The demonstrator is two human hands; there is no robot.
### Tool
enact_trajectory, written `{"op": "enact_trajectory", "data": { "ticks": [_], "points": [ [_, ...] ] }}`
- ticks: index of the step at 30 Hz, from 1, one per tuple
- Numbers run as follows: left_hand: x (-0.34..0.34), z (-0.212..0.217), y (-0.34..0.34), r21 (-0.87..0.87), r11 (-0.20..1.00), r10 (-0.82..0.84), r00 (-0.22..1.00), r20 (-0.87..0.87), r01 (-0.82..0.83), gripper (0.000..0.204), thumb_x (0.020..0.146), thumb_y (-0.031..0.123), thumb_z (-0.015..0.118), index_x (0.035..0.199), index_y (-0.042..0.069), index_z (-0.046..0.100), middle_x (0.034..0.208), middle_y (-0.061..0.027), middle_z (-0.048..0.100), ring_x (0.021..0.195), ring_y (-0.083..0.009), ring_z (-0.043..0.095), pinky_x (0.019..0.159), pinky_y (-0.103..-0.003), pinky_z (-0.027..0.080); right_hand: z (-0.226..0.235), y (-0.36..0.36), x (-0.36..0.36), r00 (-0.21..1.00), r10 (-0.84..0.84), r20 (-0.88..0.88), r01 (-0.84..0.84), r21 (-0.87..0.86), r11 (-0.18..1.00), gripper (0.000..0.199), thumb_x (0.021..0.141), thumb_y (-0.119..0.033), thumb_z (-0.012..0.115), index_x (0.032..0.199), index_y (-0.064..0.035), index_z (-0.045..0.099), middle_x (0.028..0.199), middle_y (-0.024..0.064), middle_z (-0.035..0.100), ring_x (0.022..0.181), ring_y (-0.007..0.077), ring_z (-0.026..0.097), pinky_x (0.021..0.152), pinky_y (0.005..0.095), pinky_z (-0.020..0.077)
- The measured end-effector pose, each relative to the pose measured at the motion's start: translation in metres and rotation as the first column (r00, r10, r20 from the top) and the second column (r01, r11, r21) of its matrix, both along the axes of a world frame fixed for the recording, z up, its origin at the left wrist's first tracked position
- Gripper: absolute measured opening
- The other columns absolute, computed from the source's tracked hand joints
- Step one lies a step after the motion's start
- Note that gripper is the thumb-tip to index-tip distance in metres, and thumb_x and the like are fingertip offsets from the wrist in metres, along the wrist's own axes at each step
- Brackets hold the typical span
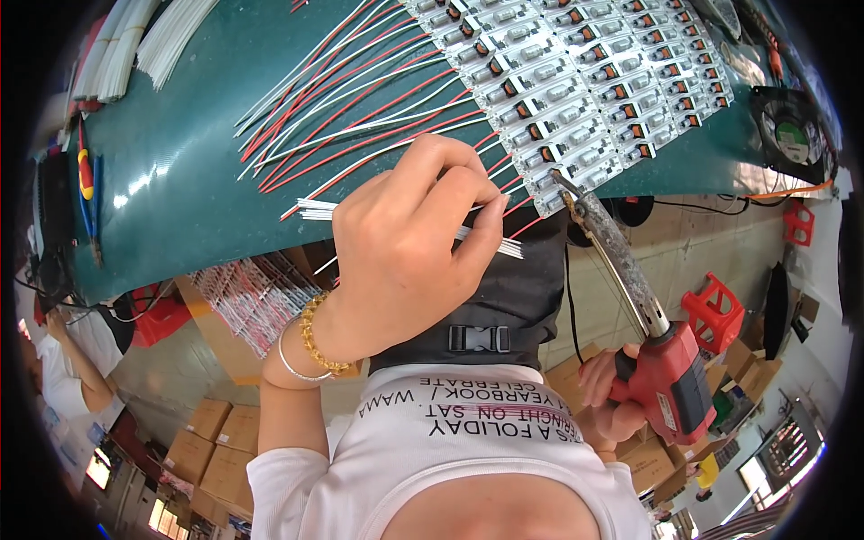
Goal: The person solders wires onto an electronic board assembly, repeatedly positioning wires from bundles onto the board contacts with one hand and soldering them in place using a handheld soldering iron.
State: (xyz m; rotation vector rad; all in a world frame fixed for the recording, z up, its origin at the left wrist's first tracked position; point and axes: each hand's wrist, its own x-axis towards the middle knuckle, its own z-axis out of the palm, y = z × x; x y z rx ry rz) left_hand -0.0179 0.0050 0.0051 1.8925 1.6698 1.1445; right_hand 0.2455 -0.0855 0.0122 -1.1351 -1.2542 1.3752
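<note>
My left hand [409, 238] is closed in a pinch around a bundle of short white wires [317, 210], whose ends stick out on both sides of the palm. Its fingertips are by the lower corner of a silver panel of small circuit boards [576, 99]. Red and white wires [360, 112] fan out leftward from the panel's left edge. In my right hand [605, 391] is a red and black soldering gun [675, 382], with my fingers wrapped about the handle. Its long metal barrel reaches up to the panel, and the tip meets the lowest row of boards.
White wire bundles [112, 54] lie at the table's far left. A screwdriver [85, 175] and blue tweezers [96, 211] are near the left edge. A small fan [787, 135] stands at the right. Below are red stools [714, 315], cardboard boxes [211, 441] and another person's arm [79, 360].
</note>
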Motion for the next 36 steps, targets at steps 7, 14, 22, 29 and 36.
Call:
{"op": "enact_trajectory", "data": {
  "ticks": [7,14,22,29,36],
  "points": [
    [-0.002,0.009,-0.004,-0.041,0.999,-0.007,1.0,-0.018,0.006,0.014,0.068,-0.005,0.071,0.079,0.0,0.065,0.088,-0.0102,0.059,0.062,-0.0163,0.059,0.054,-0.025,0.046,0.011,0.007,-0.022,0.994,-0.097,0.055,0.098,-0.028,0.995,0.082,0.08,-0.065,0.055,0.126,0.0019,0.041,0.049,-0.0031,0.043,0.04,0.0112,0.043,0.044,0.0258,0.0381],
    [0.001,0.015,-0.008,-0.141,0.983,-0.1,0.987,0.126,0.118,0.01,0.07,-0.005,0.071,0.077,-0.001,0.066,0.095,-0.011,0.057,0.056,-0.0108,0.055,0.053,-0.022,0.044,0.0,-0.009,0.016,0.998,-0.027,0.05,0.026,0.019,0.999,0.08,0.078,-0.066,0.056,0.123,-0.0008,0.044,0.049,-0.0031,0.044,0.041,0.0115,0.044,0.045,0.0267,0.0386],
    [0.004,0.011,-0.009,-0.136,0.987,-0.068,0.991,0.113,0.083,0.011,0.071,-0.005,0.07,0.075,-0.001,0.061,0.092,-0.0104,0.058,0.064,-0.0141,0.056,0.054,-0.024,0.043,-0.009,-0.017,0.033,0.974,0.037,0.225,-0.042,0.02,0.999,0.079,0.078,-0.067,0.056,0.122,-0.002,0.045,0.05,-0.0031,0.044,0.041,0.0116,0.044,0.046,0.0269,0.0389],
    [0.015,-0.01,-0.006,0.11,0.992,0.065,0.997,0.032,-0.068,0.016,0.067,0.001,0.072,0.072,0.004,0.057,0.083,-0.0063,0.057,0.054,-0.0193,0.053,0.047,-0.028,0.042,-0.012,-0.029,0.048,0.927,0.074,0.367,-0.084,0.012,0.996,0.078,0.077,-0.067,0.056,0.12,-0.0029,0.046,0.05,-0.0031,0.045,0.041,0.0116,0.044,0.046,0.0271,0.0392],
    [0.015,-0.015,-0.005,0.166,0.984,0.064,0.998,0.007,-0.064,0.016,0.067,0.0,0.072,0.072,0.003,0.057,0.082,-0.0066,0.057,0.055,-0.0196,0.054,0.047,-0.028,0.042,-0.027,-0.049,0.068,0.837,0.02,0.547,-0.012,-0.02,1.0,0.073,0.077,-0.065,0.058,0.115,-0.0038,0.049,0.052,-0.0028,0.045,0.043,0.0113,0.044,0.047,0.0273,0.0392]
  ]
}}
